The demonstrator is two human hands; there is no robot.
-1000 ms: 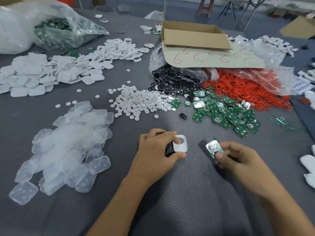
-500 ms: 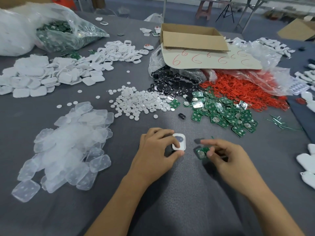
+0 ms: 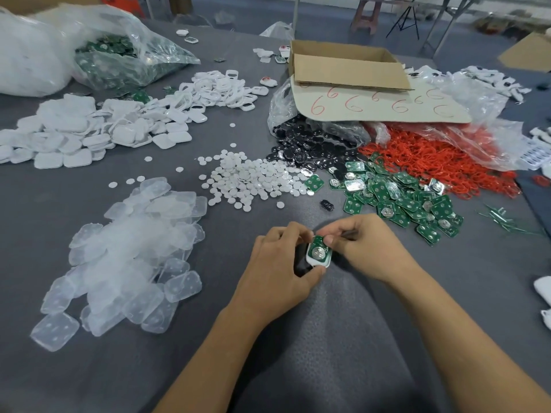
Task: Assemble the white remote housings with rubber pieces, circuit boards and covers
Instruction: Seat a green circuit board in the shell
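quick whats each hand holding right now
Left hand: grips the white housing.
Right hand: pinches the green circuit board against the housing.

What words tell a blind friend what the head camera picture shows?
The left hand grips a white housing; the right hand pinches a green circuit board lying in it. White shells and spare boards lie piled on the grey table.
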